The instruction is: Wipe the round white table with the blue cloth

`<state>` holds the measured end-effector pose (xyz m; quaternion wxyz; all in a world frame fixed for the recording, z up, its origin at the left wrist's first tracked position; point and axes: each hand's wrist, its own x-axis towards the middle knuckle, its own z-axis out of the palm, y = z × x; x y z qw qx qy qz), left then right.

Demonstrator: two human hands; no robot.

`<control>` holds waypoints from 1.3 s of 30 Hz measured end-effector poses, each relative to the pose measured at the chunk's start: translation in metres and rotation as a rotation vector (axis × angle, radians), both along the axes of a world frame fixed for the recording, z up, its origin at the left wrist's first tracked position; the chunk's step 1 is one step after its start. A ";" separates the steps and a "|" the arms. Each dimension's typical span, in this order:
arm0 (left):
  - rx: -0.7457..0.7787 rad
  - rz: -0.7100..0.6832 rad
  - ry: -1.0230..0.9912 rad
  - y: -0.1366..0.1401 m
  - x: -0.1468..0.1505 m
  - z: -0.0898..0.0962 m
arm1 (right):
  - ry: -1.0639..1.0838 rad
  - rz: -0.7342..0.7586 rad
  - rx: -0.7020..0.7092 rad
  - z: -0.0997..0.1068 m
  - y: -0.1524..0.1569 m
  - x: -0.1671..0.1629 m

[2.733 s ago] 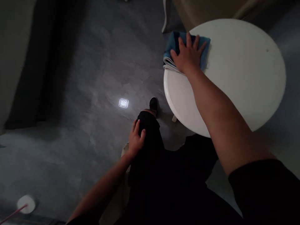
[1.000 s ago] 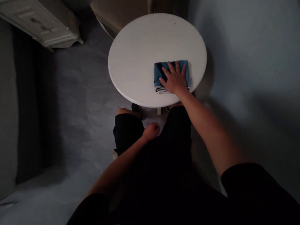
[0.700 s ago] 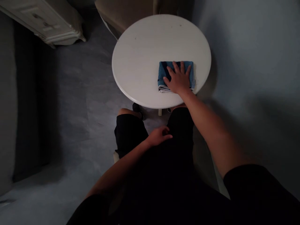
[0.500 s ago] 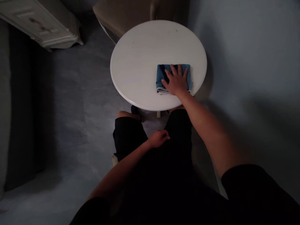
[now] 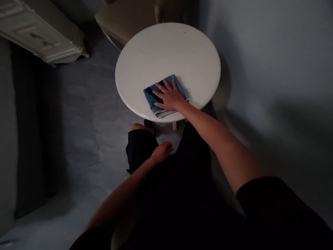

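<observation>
A blue towel (image 5: 150, 98) with dark patches lies folded in layers near the front edge of a round white table (image 5: 135, 66). It sits at an angle, its pale folded edges facing me. My right hand (image 5: 170, 97) rests flat on top, palm down and fingers spread, covering part of the cloth. Over my lap, my left hand (image 5: 161, 152) is loosely curled, apart from the table, and nothing shows in its fingers.
A brown upholstered chair (image 5: 125, 21) stands behind the table. At the upper left is a pale cabinet (image 5: 39, 34) with a handle. A blue-grey wall (image 5: 273, 52) rises on the right. My knees are by the table's front edge.
My right hand has slid the towel left and slightly toward me across the tabletop, and the towel has turned. My left hand has shifted a little left. The view has moved slightly.
</observation>
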<state>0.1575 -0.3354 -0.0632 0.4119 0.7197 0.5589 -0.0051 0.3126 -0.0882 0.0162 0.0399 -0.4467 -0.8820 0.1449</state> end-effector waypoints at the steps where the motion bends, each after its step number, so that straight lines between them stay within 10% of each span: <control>1: 0.069 0.007 -0.076 -0.003 0.004 0.005 | -0.002 0.013 0.003 -0.002 0.006 0.010; 9: 0.503 -0.491 -0.356 -0.016 0.064 0.011 | -0.048 -0.186 0.106 -0.009 0.021 0.090; 18: 0.576 -0.379 -0.394 -0.016 0.015 -0.017 | -0.241 -0.448 0.097 0.005 0.031 0.154; 23: 0.294 0.031 -0.413 -0.030 0.014 0.017 | -0.247 -0.492 0.111 0.005 0.027 0.143; 28: -0.635 0.082 -0.796 -0.012 0.071 0.033 | -0.243 -0.509 0.125 0.006 0.025 0.138; 34: 0.072 0.712 -0.686 0.056 0.075 0.022 | -0.162 -0.512 0.147 0.003 0.027 0.138; 39: -0.335 0.183 -0.648 0.047 0.037 0.027 | -0.149 -0.533 0.144 0.008 0.024 0.134</control>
